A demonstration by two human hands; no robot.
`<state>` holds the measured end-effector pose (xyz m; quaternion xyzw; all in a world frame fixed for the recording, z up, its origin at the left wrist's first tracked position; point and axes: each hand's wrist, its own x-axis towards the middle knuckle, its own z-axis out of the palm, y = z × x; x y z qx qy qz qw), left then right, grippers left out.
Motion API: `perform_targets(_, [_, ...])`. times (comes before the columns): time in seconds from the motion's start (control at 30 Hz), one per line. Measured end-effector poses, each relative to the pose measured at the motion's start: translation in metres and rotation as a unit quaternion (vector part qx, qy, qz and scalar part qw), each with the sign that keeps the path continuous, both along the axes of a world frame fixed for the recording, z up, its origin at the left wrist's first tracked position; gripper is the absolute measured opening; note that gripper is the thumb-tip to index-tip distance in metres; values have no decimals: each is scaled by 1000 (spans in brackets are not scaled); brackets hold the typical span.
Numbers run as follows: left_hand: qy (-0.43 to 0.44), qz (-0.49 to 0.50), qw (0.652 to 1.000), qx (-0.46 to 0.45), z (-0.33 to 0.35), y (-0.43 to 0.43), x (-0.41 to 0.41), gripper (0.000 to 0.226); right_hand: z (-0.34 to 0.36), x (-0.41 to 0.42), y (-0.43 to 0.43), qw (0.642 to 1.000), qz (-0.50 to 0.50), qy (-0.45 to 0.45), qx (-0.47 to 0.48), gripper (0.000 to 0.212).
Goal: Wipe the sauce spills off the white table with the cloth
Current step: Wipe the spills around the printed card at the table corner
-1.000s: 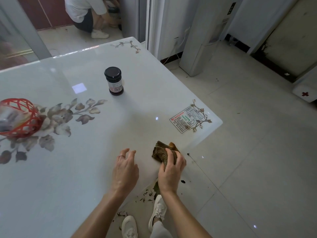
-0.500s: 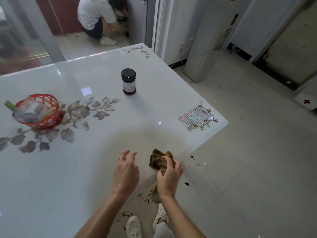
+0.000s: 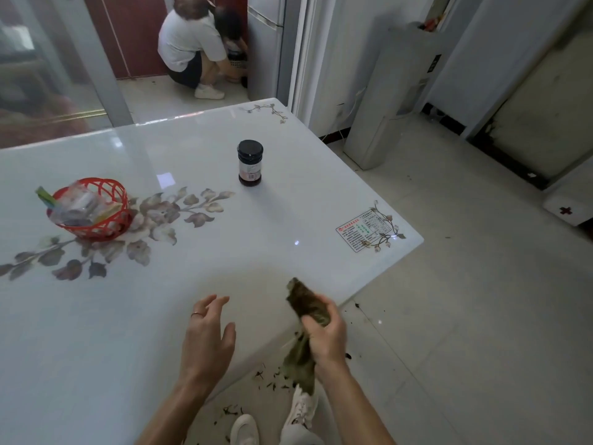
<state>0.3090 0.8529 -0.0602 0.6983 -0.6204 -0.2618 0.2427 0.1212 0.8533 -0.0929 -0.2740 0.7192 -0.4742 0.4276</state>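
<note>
A crumpled brown-green cloth [image 3: 305, 303] is gripped in my right hand [image 3: 325, 338] at the near edge of the white glossy table [image 3: 256, 268]. Part of the cloth hangs below the hand, past the table's edge. My left hand [image 3: 207, 338] hovers just above the tabletop to the left of the cloth, fingers spread, holding nothing. No sauce marks show on the table surface near the hands.
A dark jar [image 3: 250, 163] with a black lid stands mid-table. A red basket [image 3: 93, 208] with packets sits at the left. A label sticker [image 3: 364, 229] lies near the right corner. Dark crumbs [image 3: 269, 380] litter the floor by my shoes. A person [image 3: 192, 49] crouches beyond the table.
My right hand has lifted the cloth off the table edge and turned it upright. My left hand has risen off the surface. The camera view has tilted up.
</note>
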Motion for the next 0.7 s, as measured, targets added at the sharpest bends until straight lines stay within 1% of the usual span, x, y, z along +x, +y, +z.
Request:
perform_targets(0.1, [4,6,1000,-2,1,3,3,44,1,-31,-19,992,-73,100,31,42])
perform_targets(0.17, [3,11,1000,-1,0,4,4,44,-3,-56,-31,982,-96,151,65,45])
perform_targets(0.23, [2,10,1000,6,0,5,5,44,-10,-74,-39,974,-83,183,104,47])
perform_targets(0.3, [-1,13,1000,11,-2,6,7,44,-17,-77,-42,968,-32,205,139,47])
perform_targets(0.4, [4,19,1000,19,-4,5,9,44,-21,-66,-34,967,9,220,127,46])
perform_targets(0.5, [5,16,1000,24,-6,6,9,44,-23,-47,-14,968,68,208,123,45])
perform_targets(0.57, [10,12,1000,20,-3,7,10,43,-19,-34,2,967,125,173,137,45])
perform_targets(0.6, [17,13,1000,22,-1,8,11,43,-14,-27,11,964,162,142,153,45])
perform_targets(0.63, [23,16,999,21,-1,8,14,43,-7,-21,18,957,208,111,171,45])
perform_targets(0.7, [34,23,999,20,2,12,22,42,7,-11,30,929,304,66,202,46])
